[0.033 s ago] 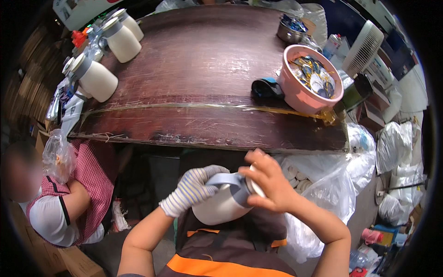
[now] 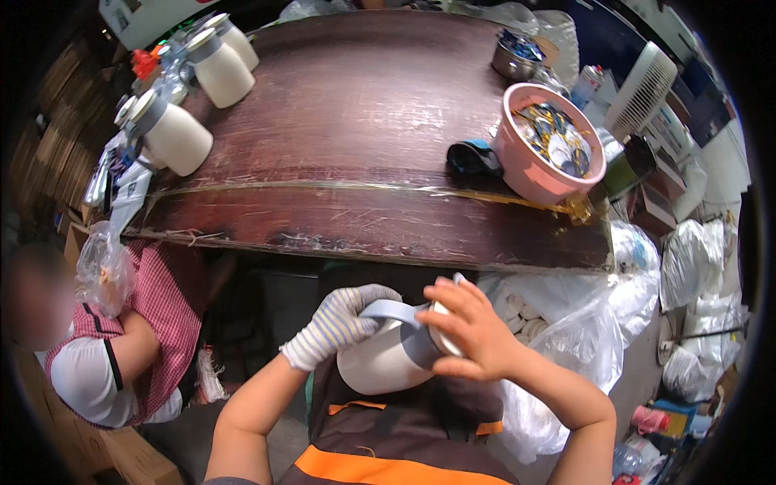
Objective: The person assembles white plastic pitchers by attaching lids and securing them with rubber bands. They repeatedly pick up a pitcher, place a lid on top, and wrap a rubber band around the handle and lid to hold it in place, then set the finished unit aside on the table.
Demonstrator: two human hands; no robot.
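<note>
A cream-white jug (image 2: 380, 362) with a grey-blue collar and handle lies tilted over my lap, its mouth toward the right. My left hand (image 2: 339, 325), in a striped knit glove, is closed on the jug's handle (image 2: 390, 310). Bare, my right hand (image 2: 475, 335) curls its fingers around the white lid (image 2: 442, 327) at the mouth. Much of the lid is hidden behind those fingers, and a pale tip shows above them.
On the brown table (image 2: 364, 105) several similar jugs (image 2: 179, 139) stand at the left. A pink bucket (image 2: 533, 166) of small parts sits at the right, beside a dark cup-shaped thing (image 2: 475, 158). A plastic bag (image 2: 566, 356) holds round white pieces. At left sits another person (image 2: 121, 356).
My right hand's fingers have shifted slightly and come down closer on the lid. The left hand keeps its hold on the handle. The table has shifted slightly in view.
</note>
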